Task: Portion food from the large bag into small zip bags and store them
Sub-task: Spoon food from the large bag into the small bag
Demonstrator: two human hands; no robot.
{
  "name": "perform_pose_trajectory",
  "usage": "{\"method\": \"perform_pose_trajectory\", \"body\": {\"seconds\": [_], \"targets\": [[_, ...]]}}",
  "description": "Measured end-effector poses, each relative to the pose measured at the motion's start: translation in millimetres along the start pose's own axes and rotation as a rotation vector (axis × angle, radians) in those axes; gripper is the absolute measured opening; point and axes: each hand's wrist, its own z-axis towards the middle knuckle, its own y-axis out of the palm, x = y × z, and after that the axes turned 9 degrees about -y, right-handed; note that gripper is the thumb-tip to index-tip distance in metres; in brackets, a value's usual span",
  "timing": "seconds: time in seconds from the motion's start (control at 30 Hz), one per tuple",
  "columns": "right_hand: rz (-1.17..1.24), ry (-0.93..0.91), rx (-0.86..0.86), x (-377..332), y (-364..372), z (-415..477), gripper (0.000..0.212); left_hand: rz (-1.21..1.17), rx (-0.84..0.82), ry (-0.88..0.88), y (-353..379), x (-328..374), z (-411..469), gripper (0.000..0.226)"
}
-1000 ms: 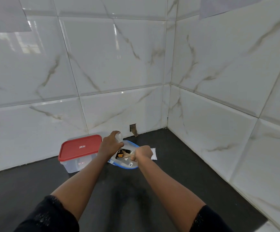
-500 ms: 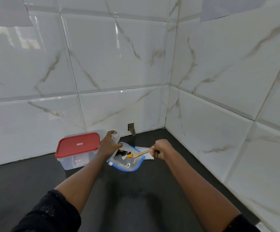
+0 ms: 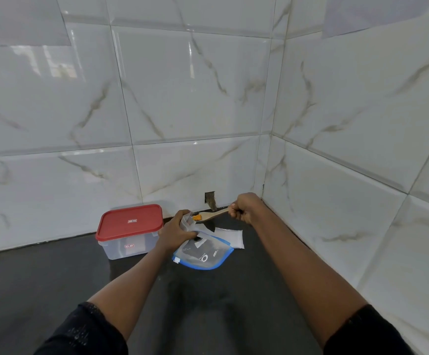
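Observation:
A large clear bag with a blue edge [image 3: 204, 253] lies flat on the dark counter. My left hand [image 3: 176, 230] grips a small clear zip bag [image 3: 187, 221] upright just above the large bag's near end. My right hand [image 3: 244, 207] holds a wooden spoon [image 3: 212, 215] by its handle. The spoon's bowl carries an orange piece of food [image 3: 196, 217] right at the small bag's mouth.
A clear plastic box with a red lid [image 3: 131, 230] stands left of my left hand, against the tiled wall. More flat small zip bags [image 3: 230, 237] lie behind the large bag. A small hole [image 3: 210, 199] breaks the wall tile near the corner.
My right hand has drawn the spoon out of the large bag and lifted it up to the mouth of the small bag. My left hand has raised the small bag slightly.

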Motion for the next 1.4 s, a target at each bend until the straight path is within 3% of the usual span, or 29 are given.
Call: {"method": "perform_pose_trajectory", "body": {"seconds": [0.23, 0.47, 0.7, 1.0, 1.13, 1.23, 1.4], "targets": [[-0.219, -0.203, 0.039, 4.8, 25.2, -0.3, 0.019, 0.01, -0.01, 0.004, 0.1, -1.3, 1.4, 0.065], [-0.584, -0.662, -0.039, -4.1, 35.9, -22.6, 0.026, -0.047, 0.009, -0.025, 2.0, 2.4, 0.0, 0.062], [-0.782, -0.856, -0.072, -3.8, 39.8, -27.7, 0.029, -0.07, 0.005, -0.068, 1.3, 7.5, -2.5, 0.07], [-0.773, -0.89, 0.066, -13.7, 26.3, -36.1, 0.029, -0.086, 0.053, -0.089, 0.9, 9.9, -1.1, 0.059], [-0.706, -0.682, 0.148, -12.7, 19.8, -36.5, 0.028, -0.108, 0.076, -0.104, -0.3, 10.0, -0.7, 0.057], [-0.765, -0.512, 0.05, -8.0, 22.5, -44.4, 0.015, -0.101, 0.117, -0.128, -3.2, 9.2, 2.8, 0.053], [-0.837, -0.416, -0.027, 27.3, 47.4, -50.5, 0.018, -0.073, 0.172, -0.085, -8.2, 14.5, 4.4, 0.045]]}}
